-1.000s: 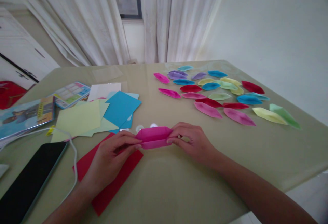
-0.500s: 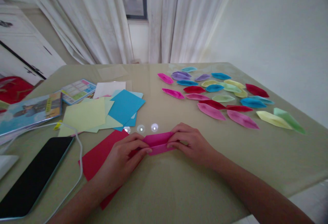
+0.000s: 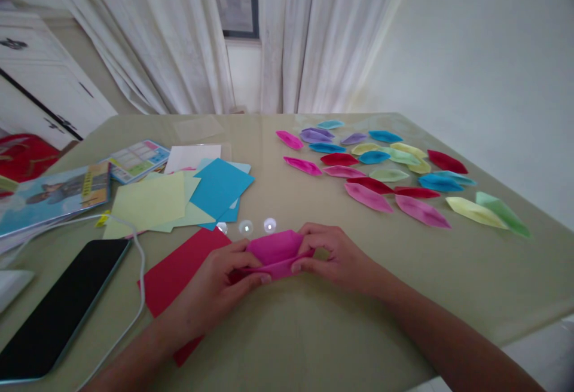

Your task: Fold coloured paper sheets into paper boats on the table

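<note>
Between my two hands is a folded pink paper (image 3: 274,247), its long middle crease spread and its far flap tilted up. My left hand (image 3: 224,275) pinches the paper's left end, thumb on the near side. The right end is gripped by my right hand (image 3: 329,254) between thumb and fingers. Under my left hand and wrist lies red paper (image 3: 179,269), partly covered. Farther off to the right, several folded paper boats (image 3: 370,196) in pink, red, blue, purple, yellow and green are spread over the table (image 3: 314,338).
Left of my hands are blue paper sheets (image 3: 222,186) and pale yellow sheets (image 3: 146,204). A black phone (image 3: 67,308) lies at the near left, beside a white cable (image 3: 142,272). Behind them rest a picture booklet (image 3: 54,195) and a coloured chart (image 3: 139,159).
The pink paper has been spread wider, and its far flap now stands higher. Both hands keep hold of its ends, with the fingers slightly shifted.
</note>
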`<state>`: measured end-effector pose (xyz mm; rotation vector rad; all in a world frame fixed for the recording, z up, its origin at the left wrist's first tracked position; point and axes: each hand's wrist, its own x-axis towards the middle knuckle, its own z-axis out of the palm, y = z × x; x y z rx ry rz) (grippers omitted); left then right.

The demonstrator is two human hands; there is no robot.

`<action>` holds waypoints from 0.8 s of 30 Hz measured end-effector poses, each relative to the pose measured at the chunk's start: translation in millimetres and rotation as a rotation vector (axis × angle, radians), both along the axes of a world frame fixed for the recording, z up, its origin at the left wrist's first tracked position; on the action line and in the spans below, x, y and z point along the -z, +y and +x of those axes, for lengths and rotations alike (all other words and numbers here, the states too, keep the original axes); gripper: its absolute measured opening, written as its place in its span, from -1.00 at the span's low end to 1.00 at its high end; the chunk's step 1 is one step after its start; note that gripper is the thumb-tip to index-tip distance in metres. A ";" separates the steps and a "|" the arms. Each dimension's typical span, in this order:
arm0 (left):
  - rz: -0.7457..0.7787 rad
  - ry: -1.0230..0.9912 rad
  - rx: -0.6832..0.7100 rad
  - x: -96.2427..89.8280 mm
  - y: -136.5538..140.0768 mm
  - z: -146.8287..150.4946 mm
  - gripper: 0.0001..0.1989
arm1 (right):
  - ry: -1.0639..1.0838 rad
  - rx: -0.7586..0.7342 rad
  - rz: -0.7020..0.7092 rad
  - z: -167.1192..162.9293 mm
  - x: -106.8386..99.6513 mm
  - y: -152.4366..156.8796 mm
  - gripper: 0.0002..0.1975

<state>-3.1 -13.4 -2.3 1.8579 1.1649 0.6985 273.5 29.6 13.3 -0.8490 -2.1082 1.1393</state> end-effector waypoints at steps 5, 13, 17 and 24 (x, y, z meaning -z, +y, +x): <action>-0.016 -0.016 -0.011 -4.4 -0.2 -0.3 -0.71 | -0.040 -0.012 -0.058 1.6 -5.3 -2.0 -0.74; 0.106 0.033 -0.002 -0.2 -7.8 6.4 -0.81 | -0.063 -0.043 -0.029 -4.6 -3.3 -9.0 -0.84; 0.136 0.033 -0.052 -1.5 -3.2 -1.0 -0.83 | -0.005 -0.007 -0.004 1.9 -5.0 -1.3 -0.92; 0.020 -0.090 -0.165 -6.9 -0.6 -0.1 -0.78 | -0.086 0.170 0.194 6.6 1.6 3.9 -0.88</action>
